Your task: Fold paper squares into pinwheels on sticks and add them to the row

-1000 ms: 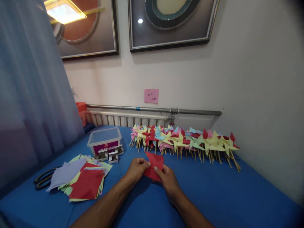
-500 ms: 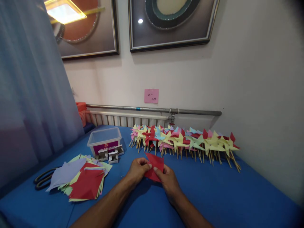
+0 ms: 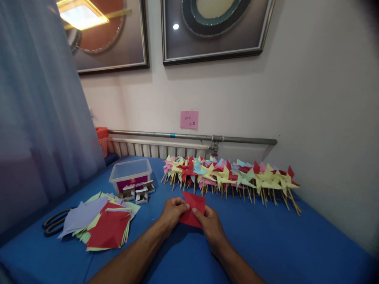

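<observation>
Nothing much had moved since a moment ago: both hands stayed pinched on the red paper [image 3: 192, 210], left hand [image 3: 172, 212] at its left side, right hand [image 3: 211, 225] at its right, near the middle of the blue tabletop [image 3: 281, 244]. Pinwheels [image 3: 231, 177] lined the far edge. Paper squares [image 3: 100, 223] lay toward the left edge.

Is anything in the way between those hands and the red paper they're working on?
Nothing visible: the left hand and right hand both already pinch the red paper directly, above the blue table.
</observation>
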The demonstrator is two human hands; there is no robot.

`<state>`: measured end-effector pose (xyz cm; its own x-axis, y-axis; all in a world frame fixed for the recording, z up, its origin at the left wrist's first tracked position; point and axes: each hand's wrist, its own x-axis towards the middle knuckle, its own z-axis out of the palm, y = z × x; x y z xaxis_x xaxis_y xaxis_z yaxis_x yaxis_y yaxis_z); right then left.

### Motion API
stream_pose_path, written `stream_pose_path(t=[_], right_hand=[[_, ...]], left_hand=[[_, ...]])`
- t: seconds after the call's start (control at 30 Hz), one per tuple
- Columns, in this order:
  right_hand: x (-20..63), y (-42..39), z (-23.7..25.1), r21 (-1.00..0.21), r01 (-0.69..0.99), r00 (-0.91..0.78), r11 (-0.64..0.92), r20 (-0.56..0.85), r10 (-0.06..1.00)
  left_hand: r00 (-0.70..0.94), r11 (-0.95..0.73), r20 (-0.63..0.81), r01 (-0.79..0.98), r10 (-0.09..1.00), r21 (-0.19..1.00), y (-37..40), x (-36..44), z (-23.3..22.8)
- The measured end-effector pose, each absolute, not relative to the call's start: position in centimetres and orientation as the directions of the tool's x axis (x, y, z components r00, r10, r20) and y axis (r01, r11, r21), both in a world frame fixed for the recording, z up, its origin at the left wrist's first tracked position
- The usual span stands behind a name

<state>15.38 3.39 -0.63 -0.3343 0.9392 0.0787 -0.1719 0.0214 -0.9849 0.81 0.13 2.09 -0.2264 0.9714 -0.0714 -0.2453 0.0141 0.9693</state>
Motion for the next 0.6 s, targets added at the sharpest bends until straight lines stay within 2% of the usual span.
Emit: stream_pose_path(t=[0.2,0.43,0.6], right_hand=[[15.4,3.1,-0.3,-0.987,-0.161,-0.352,0.014,0.071,0.933],[15.1,2.9,0.0,-0.959,-0.282,-0.369,-0.023,0.086,0.926],[15.0,2.5,1.1,-0.906,-0.394,-0.422,-0.155,0.029,0.906]], left_hand=[[-0.217,0.021,-0.083,-0.274,0.973,0.962,0.0,0.8,2.0],[-0.214,0.014,-0.068,-0.248,0.975,0.969,0.0,0.7,1.9],[-0.194,0.024,-0.067,-0.217,0.979,0.976,0.0,0.9,1.9]])
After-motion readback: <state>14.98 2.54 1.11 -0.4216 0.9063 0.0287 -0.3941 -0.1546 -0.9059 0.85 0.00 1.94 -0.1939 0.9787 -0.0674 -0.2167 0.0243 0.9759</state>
